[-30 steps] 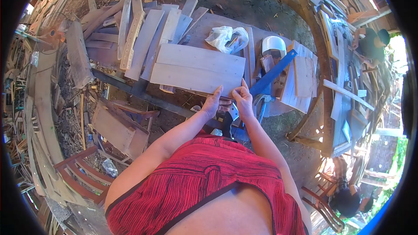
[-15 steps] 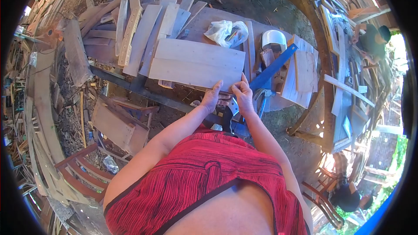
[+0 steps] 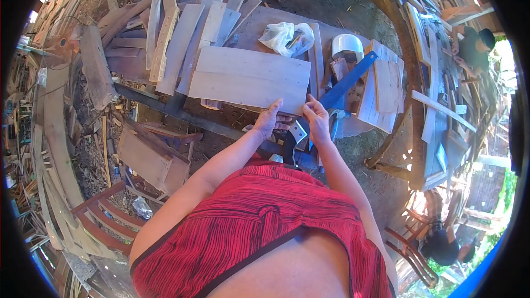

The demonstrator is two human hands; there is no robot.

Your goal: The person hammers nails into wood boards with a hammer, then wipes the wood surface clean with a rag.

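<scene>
A wide pale wooden panel (image 3: pixel 248 77), made of two boards side by side, lies over the near edge of the workbench. My left hand (image 3: pixel 268 121) grips its near edge, thumb on top and fingers underneath. At the near right corner, my right hand (image 3: pixel 316 115) has its fingertips pinched; what is between them, if anything, is too small to tell. A blue handsaw blade (image 3: pixel 349 80) slants just beyond my right hand. Below the hands there is a dark tool with a shiny metal plate (image 3: pixel 298 131), partly hidden.
Several loose boards (image 3: pixel 182 49) lie at the bench's left. A plastic bag (image 3: pixel 287 38), a white curved object (image 3: pixel 347 48) and more boards (image 3: pixel 388 85) are behind and right. A wooden chair (image 3: pixel 105 215) stands lower left. Two other people (image 3: pixel 472 49) are at the far right.
My right hand has shifted slightly right and down along the panel's corner, its fingers still together. My left hand keeps its hold, and the panel has barely moved.
</scene>
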